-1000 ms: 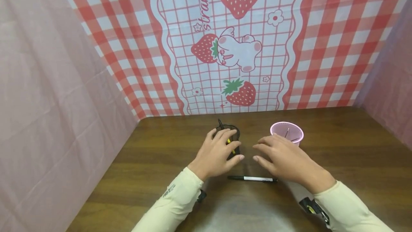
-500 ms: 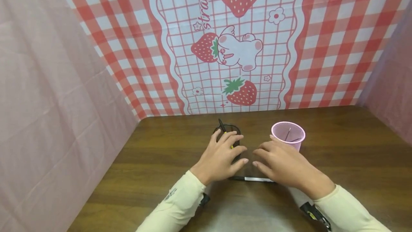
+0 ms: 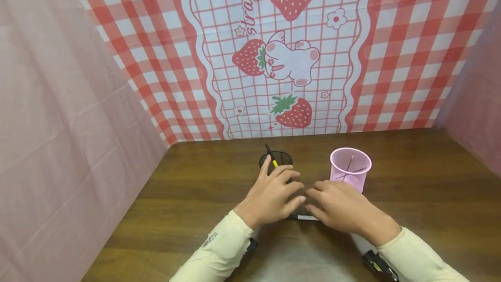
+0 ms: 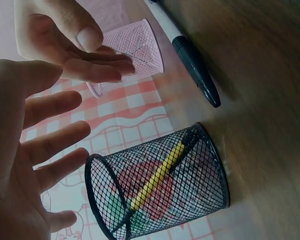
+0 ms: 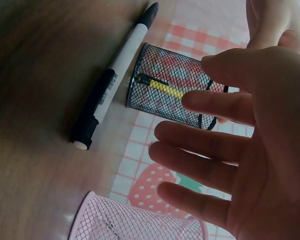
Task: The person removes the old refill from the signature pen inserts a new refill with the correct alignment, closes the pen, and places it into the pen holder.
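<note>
In the head view my left hand (image 3: 272, 195) hovers in front of a black mesh pen cup (image 3: 286, 156), fingers spread and holding nothing. A yellow and black pen (image 4: 157, 177) leans inside that cup. My right hand (image 3: 342, 206) is held beside the left one, its fingers loosely bent and nothing in them. Behind it stands a pink mesh pen cup (image 3: 350, 182) with thin dark sticks inside. Below both hands a white and black pen (image 5: 121, 62) lies on the table, its right part hidden by the right hand in the head view.
The brown wooden table (image 3: 188, 186) reaches back to a red and white checked cloth (image 3: 407, 55) with strawberry prints. Pink curtains (image 3: 78, 121) close off the left and right sides.
My left hand has shifted slightly right and toward me. The right hand has come a little lower and left, showing more of the pink cup and covering more of the white and black pen.
</note>
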`<state>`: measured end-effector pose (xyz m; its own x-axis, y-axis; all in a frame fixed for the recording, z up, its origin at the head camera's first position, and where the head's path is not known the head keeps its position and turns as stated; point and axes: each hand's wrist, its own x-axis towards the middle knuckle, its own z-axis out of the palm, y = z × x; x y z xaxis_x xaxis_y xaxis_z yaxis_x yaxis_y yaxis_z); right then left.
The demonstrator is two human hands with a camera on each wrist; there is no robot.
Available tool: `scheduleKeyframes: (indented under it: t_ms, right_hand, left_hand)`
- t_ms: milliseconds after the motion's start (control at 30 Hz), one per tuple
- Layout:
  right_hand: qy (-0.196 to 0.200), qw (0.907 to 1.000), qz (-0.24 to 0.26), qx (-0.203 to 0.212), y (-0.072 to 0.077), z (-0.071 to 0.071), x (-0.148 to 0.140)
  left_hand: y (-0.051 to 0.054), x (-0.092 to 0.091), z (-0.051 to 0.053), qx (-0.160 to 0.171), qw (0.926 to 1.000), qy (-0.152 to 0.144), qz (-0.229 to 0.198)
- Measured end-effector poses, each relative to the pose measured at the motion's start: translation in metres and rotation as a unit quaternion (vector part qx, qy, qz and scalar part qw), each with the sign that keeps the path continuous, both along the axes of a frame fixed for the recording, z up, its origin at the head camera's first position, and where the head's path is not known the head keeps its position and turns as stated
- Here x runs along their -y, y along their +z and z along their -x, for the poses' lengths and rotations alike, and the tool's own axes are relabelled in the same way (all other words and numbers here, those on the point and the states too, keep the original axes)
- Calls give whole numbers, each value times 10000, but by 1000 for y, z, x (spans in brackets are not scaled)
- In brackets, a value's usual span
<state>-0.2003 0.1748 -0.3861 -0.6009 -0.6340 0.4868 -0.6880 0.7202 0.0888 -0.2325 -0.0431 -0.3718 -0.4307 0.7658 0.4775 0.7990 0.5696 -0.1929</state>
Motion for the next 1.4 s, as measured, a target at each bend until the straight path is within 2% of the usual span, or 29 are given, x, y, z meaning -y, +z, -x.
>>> scheduleKeyframes:
  t_ms: [100, 300, 400, 533, 700, 967, 1233, 1400]
  right_hand:
    - [-63, 9999, -52, 121, 0, -2, -2]
    - [-140, 9986, -150, 482, 0, -6, 1]
    - [-204, 9980, -205, 561, -1, -7, 1]
    - [-281, 9974, -177, 643, -2, -6, 1]
    - [-208, 9968, -134, 763, -4, -5, 0]
    - [-12, 9942, -99, 1074, -5, -6, 1]
    - [-56, 9907, -199, 1346, -7, -6, 1]
    - [-71, 9889, -229, 1463, -9, -7, 2]
  left_hand:
    - [-1, -5, -1, -89, 9999, -147, -3]
    - [-5, -6, -2, 11, 9988, -474, -145]
    - [-7, -7, -1, 0, 9978, -624, -245]
    - [-10, -9, 0, -38, 9971, -744, -171]
    - [-13, -11, 0, -54, 9965, -833, -3]
    - [-20, -7, 4, -15, 9918, -1275, -75]
    - [-18, -1, 1, 98, 9903, -1352, 311]
    - [-19, 2, 1, 260, 9900, -1332, 388]
